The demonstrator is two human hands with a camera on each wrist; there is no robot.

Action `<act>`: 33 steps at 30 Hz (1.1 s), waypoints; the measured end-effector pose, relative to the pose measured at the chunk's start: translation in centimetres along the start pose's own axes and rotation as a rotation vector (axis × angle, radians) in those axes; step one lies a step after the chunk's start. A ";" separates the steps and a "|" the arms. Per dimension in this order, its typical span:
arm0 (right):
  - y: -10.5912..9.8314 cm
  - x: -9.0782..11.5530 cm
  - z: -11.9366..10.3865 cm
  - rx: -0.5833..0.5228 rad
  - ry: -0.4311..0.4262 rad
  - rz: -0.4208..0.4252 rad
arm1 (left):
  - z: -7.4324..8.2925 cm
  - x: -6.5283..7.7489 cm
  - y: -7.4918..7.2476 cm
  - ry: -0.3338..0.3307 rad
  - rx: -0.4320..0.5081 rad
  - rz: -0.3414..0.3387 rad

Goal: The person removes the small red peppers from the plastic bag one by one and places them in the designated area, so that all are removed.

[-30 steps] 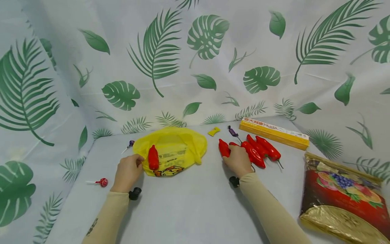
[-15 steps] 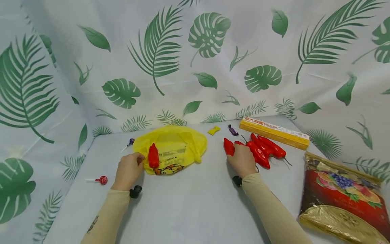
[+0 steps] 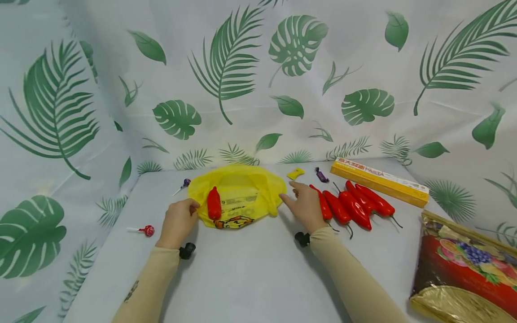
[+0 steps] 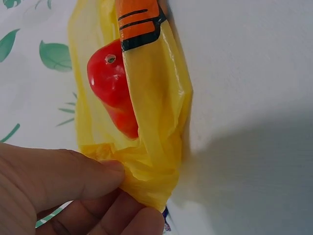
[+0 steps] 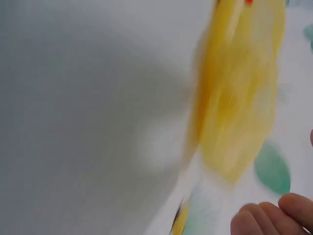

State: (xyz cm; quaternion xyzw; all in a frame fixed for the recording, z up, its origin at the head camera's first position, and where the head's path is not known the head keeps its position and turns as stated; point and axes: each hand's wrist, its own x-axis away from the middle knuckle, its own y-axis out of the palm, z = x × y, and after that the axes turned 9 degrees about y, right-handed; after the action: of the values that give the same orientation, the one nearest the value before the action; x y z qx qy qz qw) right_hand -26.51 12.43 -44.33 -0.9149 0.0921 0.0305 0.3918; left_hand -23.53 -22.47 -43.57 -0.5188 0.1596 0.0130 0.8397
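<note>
A yellow plastic bag (image 3: 262, 181) lies on the table, with a red chili pepper (image 3: 214, 204) at its mouth; in the left wrist view the bag's edge covers part of this pepper (image 4: 108, 78). My left hand (image 3: 175, 222) pinches the bag's left edge between thumb and fingers. Just off the bag's right side is my right hand (image 3: 304, 208), thumb and index finger apart and nothing between them. To its right several red chili peppers (image 3: 354, 211) lie side by side, the nearest partly hidden by the hand. The right wrist view is blurred.
A pasta box (image 3: 379, 181) lies behind the peppers. Near it are a purple wrapped candy (image 3: 322, 175) and a yellow one (image 3: 295, 173). Lollipops, one red (image 3: 148, 231) and one purple (image 3: 186, 183), lie on the left. A large red-and-gold packet (image 3: 464, 269) is at front right.
My right hand has left the chili peppers and moved left to the bag's right side. The peppers now lie in a row. The left hand keeps its pinch while the head view shifts.
</note>
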 end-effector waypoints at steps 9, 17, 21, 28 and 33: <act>7.1 -0.4 -5.7 -0.118 -0.033 -0.223 | 0.5 -0.5 0.4 -0.002 -0.008 -0.004; 11.4 -0.7 -8.8 -0.080 0.001 -0.380 | 0.3 -0.8 0.3 -0.016 -0.010 -0.005; 12.6 -0.8 -10.6 -0.039 -0.012 -0.397 | 0.2 -0.9 0.0 -0.028 -0.008 -0.011; 14.0 -0.5 -12.8 0.042 -0.026 -0.382 | -0.5 -0.7 -0.7 -0.025 -0.035 0.011; 14.4 0.0 -14.2 0.059 -0.064 -0.387 | -1.3 -0.4 -1.3 -0.027 -0.038 0.044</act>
State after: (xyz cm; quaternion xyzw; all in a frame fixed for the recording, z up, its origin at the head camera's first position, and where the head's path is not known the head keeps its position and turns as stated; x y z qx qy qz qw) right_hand -29.55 -7.53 -44.74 -0.9022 -0.0972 -0.0188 0.4197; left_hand -23.97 -24.15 -42.86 -0.5308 0.1596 0.0415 0.8313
